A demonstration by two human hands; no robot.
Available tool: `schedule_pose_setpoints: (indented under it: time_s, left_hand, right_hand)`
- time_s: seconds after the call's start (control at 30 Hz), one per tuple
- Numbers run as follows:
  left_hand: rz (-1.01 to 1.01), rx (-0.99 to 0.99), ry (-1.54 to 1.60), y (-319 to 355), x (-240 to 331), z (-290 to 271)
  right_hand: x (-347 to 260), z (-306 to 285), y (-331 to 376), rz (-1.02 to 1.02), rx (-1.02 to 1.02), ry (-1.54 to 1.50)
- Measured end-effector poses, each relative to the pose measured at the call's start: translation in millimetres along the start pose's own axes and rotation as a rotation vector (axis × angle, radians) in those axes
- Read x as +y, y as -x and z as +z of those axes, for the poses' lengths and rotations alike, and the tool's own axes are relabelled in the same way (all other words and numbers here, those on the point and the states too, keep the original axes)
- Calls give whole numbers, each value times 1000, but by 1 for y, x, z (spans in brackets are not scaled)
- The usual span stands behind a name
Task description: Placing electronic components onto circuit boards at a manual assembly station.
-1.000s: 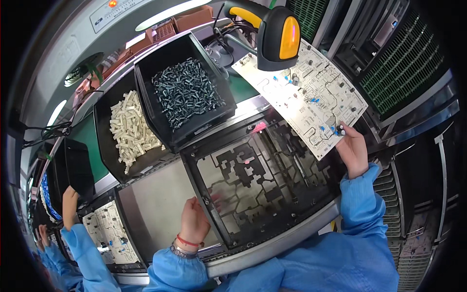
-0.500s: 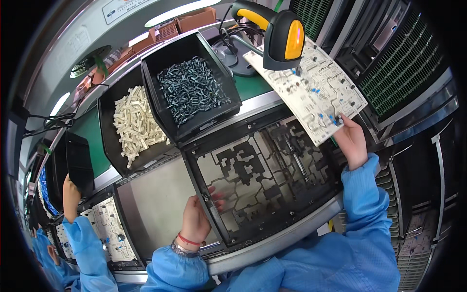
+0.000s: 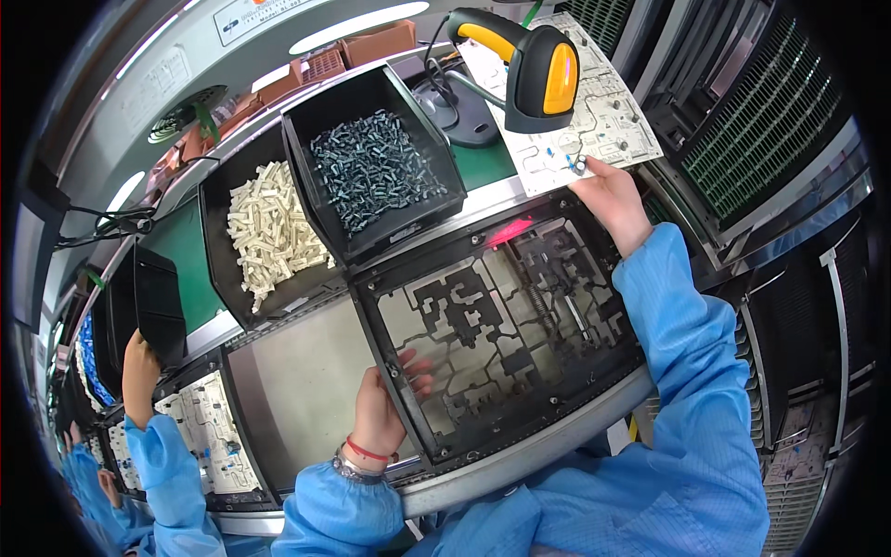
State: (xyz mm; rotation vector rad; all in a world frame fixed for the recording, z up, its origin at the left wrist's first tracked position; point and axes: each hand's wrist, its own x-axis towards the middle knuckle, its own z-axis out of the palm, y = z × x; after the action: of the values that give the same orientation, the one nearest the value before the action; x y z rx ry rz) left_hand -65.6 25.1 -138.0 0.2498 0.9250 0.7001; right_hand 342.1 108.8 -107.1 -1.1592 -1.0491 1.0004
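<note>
My right hand (image 3: 612, 200) grips the near edge of a cream circuit board (image 3: 594, 116), which carries small blue and black components. The board is tilted below and behind a black-and-yellow barcode scanner (image 3: 543, 74), which hides part of it. In front of me lies a black fixture frame (image 3: 483, 436) with dark cut-out shapes over a pale base. My left hand (image 3: 380, 413) is at its left bar, the fingers reaching past the bar to its inner side. A pink light patch (image 3: 509, 232) shows on the frame's far edge.
Behind the line stand a black bin (image 3: 436, 209) of dark small parts and another (image 3: 218, 260) of cream connectors. At left, a co-worker's hand (image 3: 139, 371) touches a black bin (image 3: 158, 297) near a board in a frame (image 3: 209, 427). Green-slatted racks (image 3: 770, 139) stand at right.
My right hand has moved left and away from me, carrying the board further under the scanner. A pink light patch now shows on the fixture. The left hand stays at the bar.
</note>
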Motion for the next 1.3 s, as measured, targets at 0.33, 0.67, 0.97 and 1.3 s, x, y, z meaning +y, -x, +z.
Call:
schedule_pose_setpoints:
  time_s: [0.33,0.67,0.97,1.3]
  left_hand:
    - [170,39,-35,1,-5,5]
    - [450,151,-308,-2,-24,11]
    - [241,-167,-264,-24,-40,23]
    - [595,-60,-510,5,-16,-4]
  right_hand:
    - [-41,32,14,295,303,-748]
    - [-21,-148,216,184,500,-723]
    - [-15,-124,181,362,475,-338]
    - [-11,-38,135,520,73,-175]
